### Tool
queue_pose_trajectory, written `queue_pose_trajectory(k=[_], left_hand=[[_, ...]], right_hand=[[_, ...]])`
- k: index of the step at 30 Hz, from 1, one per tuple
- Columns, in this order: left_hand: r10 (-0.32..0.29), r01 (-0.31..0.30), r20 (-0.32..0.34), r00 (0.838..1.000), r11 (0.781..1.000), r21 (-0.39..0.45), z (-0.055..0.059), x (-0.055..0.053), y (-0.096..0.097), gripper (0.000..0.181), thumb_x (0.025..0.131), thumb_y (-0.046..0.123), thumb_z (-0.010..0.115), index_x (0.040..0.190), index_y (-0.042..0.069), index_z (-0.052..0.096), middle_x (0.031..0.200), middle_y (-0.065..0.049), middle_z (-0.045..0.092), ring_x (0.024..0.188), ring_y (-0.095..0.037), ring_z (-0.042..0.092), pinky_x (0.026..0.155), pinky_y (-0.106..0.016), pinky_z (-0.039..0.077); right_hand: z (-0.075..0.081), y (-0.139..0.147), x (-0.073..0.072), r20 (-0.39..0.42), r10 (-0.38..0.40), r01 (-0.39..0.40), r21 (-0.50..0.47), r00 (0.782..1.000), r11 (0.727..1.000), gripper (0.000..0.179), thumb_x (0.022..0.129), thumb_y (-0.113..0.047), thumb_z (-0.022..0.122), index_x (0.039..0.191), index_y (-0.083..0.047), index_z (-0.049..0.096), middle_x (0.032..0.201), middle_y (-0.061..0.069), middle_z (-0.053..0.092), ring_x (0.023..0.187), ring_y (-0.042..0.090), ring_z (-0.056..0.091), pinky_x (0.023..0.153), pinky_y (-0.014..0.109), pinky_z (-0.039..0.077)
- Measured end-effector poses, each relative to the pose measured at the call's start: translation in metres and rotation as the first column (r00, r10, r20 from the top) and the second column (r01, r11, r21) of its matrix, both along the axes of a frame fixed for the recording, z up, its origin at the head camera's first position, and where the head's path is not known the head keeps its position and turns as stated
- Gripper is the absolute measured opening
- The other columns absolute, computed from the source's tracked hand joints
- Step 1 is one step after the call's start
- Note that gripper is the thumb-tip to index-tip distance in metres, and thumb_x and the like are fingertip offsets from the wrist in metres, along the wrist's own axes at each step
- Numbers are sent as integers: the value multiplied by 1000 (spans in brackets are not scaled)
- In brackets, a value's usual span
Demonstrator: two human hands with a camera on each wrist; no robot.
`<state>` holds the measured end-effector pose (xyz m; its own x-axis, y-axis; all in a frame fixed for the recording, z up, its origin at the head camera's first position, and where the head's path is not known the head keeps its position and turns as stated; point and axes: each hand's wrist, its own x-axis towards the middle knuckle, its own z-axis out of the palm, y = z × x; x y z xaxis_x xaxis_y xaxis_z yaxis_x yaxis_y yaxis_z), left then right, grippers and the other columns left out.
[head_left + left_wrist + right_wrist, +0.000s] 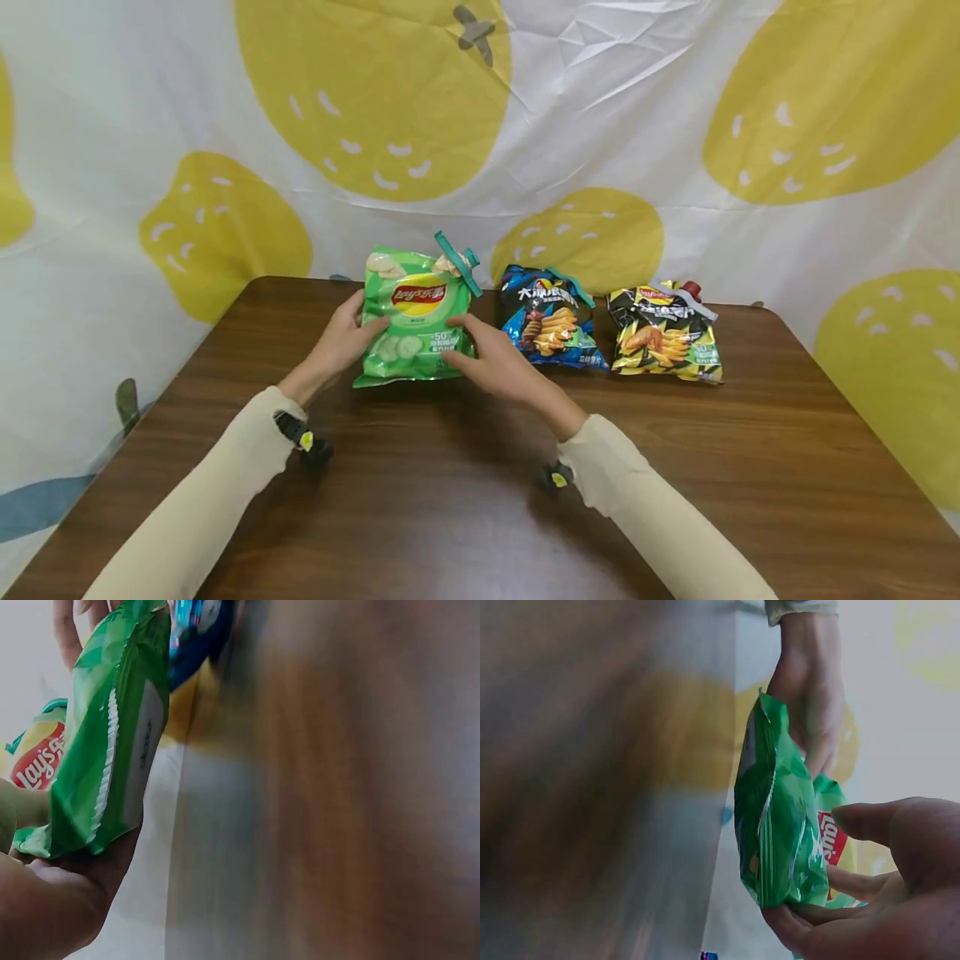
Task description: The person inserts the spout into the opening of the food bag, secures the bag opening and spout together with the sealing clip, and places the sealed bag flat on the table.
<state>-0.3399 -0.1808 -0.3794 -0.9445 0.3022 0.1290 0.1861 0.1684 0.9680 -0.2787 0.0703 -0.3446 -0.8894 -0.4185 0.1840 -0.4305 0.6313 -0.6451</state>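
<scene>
A green Lay's chip bag [408,321] with cucumber slices printed on it is held upright, its front facing me. A teal clip with a spout [460,265] closes its top right corner. My left hand [341,342] grips the bag's left side, thumb across the front and fingers hidden behind. On the right side, my right hand [491,358] holds the lower edge, with fingers on the front and others beneath, as the right wrist view shows. Both wrist views show the bag's bottom seam, apparently raised off the table.
Right of the green bag lie a blue chip bag [551,321] with a teal clip and a black-and-yellow chip bag [663,333] with a white clip and red cap. They rest at the back of the brown wooden table [450,500], before a lemon-patterned cloth [420,225].
</scene>
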Motion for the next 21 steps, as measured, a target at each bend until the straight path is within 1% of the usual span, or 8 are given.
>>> queue_pose_trajectory(k=[3,6,8,11,14,17,19,21], left_hand=[[44,-43,48,998,999,-20,-4,-21,10,53,104,16,50,153,5,31,133,-24,55,90,-15,65,73,-27,56],[55,-45,113,992,995,-84,-11,-36,20,55,104,18,50,154,6,29,132,-23,54,88,-15,63,73,-27,54],[58,-38,141,988,989,-146,-16,-44,25,56,104,19,50,154,7,28,132,-22,54,89,-16,62,73,-28,53],[74,-40,144,987,972,-230,-19,-49,29,56,103,19,52,151,4,29,131,-22,52,95,-23,60,78,-33,51],[88,-49,127,988,959,-279,-19,-47,28,63,103,25,53,154,5,21,138,-24,46,111,-34,56,89,-44,49],[90,-72,36,995,935,-348,-17,-36,20,75,103,35,52,158,8,9,146,-27,39,128,-42,47,101,-57,40],[95,-119,-79,992,901,-418,-16,-23,11,79,102,39,51,159,10,5,150,-28,36,135,-44,39,105,-66,31],[90,-177,-201,975,864,-471,-14,-4,0,77,102,40,52,159,11,9,150,-28,36,137,-45,37,104,-71,26]], right_hand=[[-4,-5,-19,43,-74,72,30,996,997,52,99,-29,61,143,-4,48,141,15,55,128,29,53,104,45,43],[-11,-10,-33,74,-140,136,53,987,989,52,99,-29,60,141,-1,49,140,17,55,129,32,52,103,46,44],[-17,-13,-39,88,-169,163,70,982,984,50,99,-28,60,139,1,51,138,18,56,127,33,54,102,46,45],[-22,-15,-42,107,-181,172,83,978,982,49,100,-25,59,139,3,51,138,19,56,127,34,53,101,47,45],[-23,-14,-38,16,-159,157,79,987,984,41,99,-19,58,135,2,55,134,19,59,124,34,55,101,47,44],[-13,-5,-17,-172,-122,136,76,978,988,29,98,-12,58,125,-1,63,125,17,62,119,34,55,101,48,42],[-4,9,6,-322,-81,111,78,943,991,23,97,-8,60,118,-2,66,121,16,63,116,34,55,101,48,41],[5,28,31,-434,-36,84,90,900,992,21,95,-8,64,115,-4,67,121,16,62,115,34,53,100,48,41]])
